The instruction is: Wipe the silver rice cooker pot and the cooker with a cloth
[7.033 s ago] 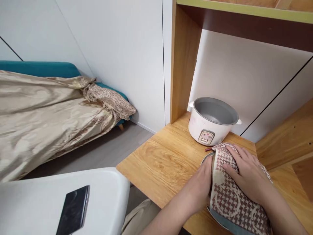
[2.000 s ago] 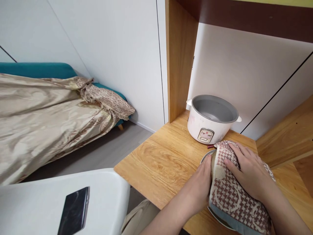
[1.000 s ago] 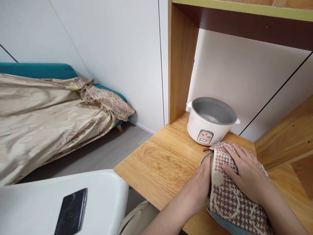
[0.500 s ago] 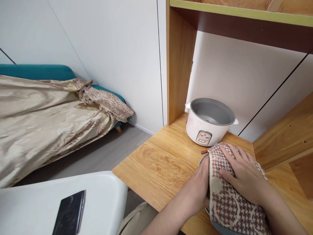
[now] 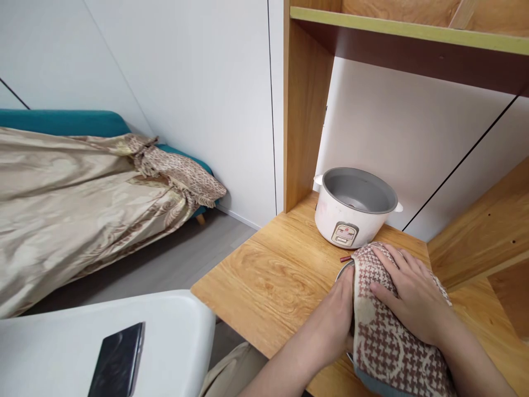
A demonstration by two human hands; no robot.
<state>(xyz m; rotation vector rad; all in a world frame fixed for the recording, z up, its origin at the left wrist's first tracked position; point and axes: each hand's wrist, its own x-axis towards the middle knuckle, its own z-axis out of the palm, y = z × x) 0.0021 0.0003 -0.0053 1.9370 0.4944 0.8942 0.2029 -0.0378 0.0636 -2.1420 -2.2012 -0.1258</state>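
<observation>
Head view: the right hand (image 5: 409, 295) lies flat, fingers spread, on top of a brown-and-cream houndstooth cloth (image 5: 388, 342) and presses it down over a round metal piece, of which only the thin edge (image 5: 344, 270) shows just left of the cloth; what the piece is cannot be told. The left hand (image 5: 336, 322) sits against the cloth's left side with its fingers tucked under the fabric, so its grip is hidden. Both rest on the wooden tabletop (image 5: 268, 275), close to the person's body.

Just beyond the hands stands a white rice cooker (image 5: 353, 207), lid off, its grey pot open; the cloth's far end almost touches its base. A small reddish stick (image 5: 345, 258) lies between the cooker and the left hand. Above the hands runs a wooden shelf (image 5: 405, 30). Well to the left of the hands, a dark phone (image 5: 118, 361) lies on a white surface (image 5: 53, 347), and farther off a beige patterned cover (image 5: 82, 193) drapes a teal sofa (image 5: 61, 121).
</observation>
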